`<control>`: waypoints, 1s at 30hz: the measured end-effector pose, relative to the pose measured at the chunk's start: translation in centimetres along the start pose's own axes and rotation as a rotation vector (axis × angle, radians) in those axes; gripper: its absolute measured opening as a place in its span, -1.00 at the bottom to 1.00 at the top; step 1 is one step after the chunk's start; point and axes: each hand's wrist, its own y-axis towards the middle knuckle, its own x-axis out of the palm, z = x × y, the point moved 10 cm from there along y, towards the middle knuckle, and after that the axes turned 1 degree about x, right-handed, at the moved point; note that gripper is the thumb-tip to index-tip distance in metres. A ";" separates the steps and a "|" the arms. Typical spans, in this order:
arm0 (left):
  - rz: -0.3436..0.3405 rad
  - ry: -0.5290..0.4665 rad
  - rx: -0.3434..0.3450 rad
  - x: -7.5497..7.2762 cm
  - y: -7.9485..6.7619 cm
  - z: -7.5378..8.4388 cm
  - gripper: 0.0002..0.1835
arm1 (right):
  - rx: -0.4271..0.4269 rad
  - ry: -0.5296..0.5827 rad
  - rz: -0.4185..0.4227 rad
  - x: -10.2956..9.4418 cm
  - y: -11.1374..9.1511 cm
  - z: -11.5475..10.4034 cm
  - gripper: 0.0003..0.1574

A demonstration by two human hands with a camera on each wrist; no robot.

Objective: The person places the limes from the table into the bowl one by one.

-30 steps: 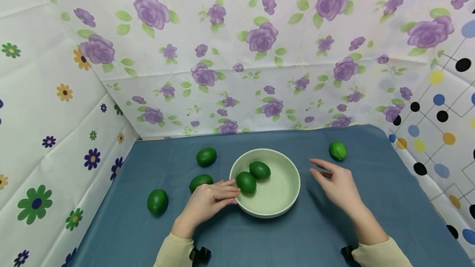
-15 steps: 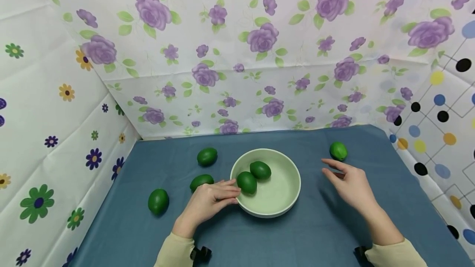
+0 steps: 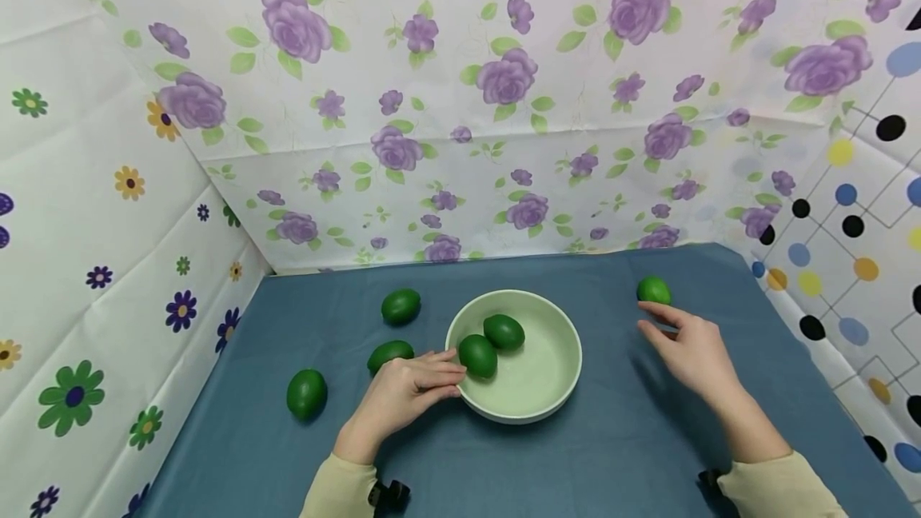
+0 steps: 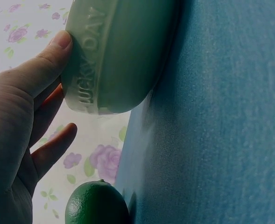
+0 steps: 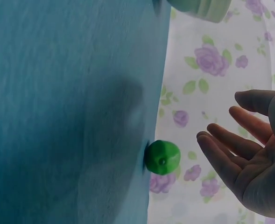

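A pale green bowl (image 3: 541,378) sits mid-table with two dark green oval fruits, one nearer (image 3: 478,356) and one farther (image 3: 504,332). My left hand (image 3: 408,392) rests its extended fingers on the bowl's left rim; the left wrist view shows its thumb against the outer wall, which reads "LUCKY DAY". To the right, my right hand (image 3: 694,354) hovers with fingers spread, holding nothing. Just beyond its fingertips lies a brighter green lime (image 3: 653,290), apart from the fingers in the right wrist view (image 5: 162,157).
On the left lie three more dark green fruits: one at the back (image 3: 400,307), one partly behind my left hand (image 3: 388,355), and one farther left (image 3: 306,395). A blue cloth (image 3: 547,470) covers the table. Patterned sheets (image 3: 460,86) wall in the back and sides.
My right hand has moved right, away from the bowl, and come close to the bright green lime. The left hand has stayed at the bowl's rim.
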 end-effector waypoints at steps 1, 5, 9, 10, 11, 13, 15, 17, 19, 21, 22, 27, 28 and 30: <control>0.002 0.000 0.003 0.0 0.0 0.0 -0.65 | 0.006 -0.005 0.000 0.0 0.1 0.2 -0.38; 0.002 -0.006 0.009 0.0 0.0 0.0 -0.65 | 0.018 -0.032 0.019 -0.3 0.6 1.3 -0.33; -0.002 -0.010 0.010 0.1 0.0 -0.1 -0.65 | 0.026 -0.054 0.031 -0.5 0.8 1.8 -0.30; -0.002 -0.012 0.012 0.0 0.0 -0.1 -0.65 | 0.029 -0.058 0.031 -0.5 0.9 1.9 -0.30; -0.001 -0.012 0.013 0.0 0.0 0.0 -0.66 | 0.031 -0.061 0.032 -0.5 0.9 2.0 -0.30; -0.001 -0.011 0.013 0.0 -0.1 0.0 -0.66 | 0.034 -0.067 0.032 -0.6 1.0 2.0 -0.29; -0.001 -0.011 0.013 0.1 -0.1 -0.1 -0.66 | 0.039 -0.076 0.034 -0.6 1.1 2.1 -0.29; -0.002 -0.010 0.010 0.1 -0.1 -0.1 -0.65 | 0.045 -0.090 0.034 -0.7 1.3 2.4 -0.29; -0.001 -0.010 0.009 0.1 -0.1 -0.1 -0.65 | 0.054 -0.104 0.030 -0.7 1.5 2.7 -0.28; 0.000 -0.011 0.009 0.1 -0.1 -0.1 -0.65 | 0.061 -0.119 0.028 -0.7 1.8 3.0 -0.27; -0.001 -0.011 0.007 0.1 0.0 -0.1 -0.65 | 0.064 -0.124 0.026 -0.6 2.0 3.2 -0.26; -0.006 -0.010 0.000 0.1 -0.1 -0.2 -0.65 | 0.056 -0.148 -0.023 -0.1 2.8 3.5 -0.18; -0.008 -0.009 -0.003 0.1 -0.1 -0.2 -0.65 | 0.056 -0.150 -0.040 0.0 3.0 3.5 -0.16; -0.010 -0.005 -0.007 0.1 -0.1 -0.2 -0.65 | 0.057 -0.154 -0.077 0.4 3.3 3.7 -0.09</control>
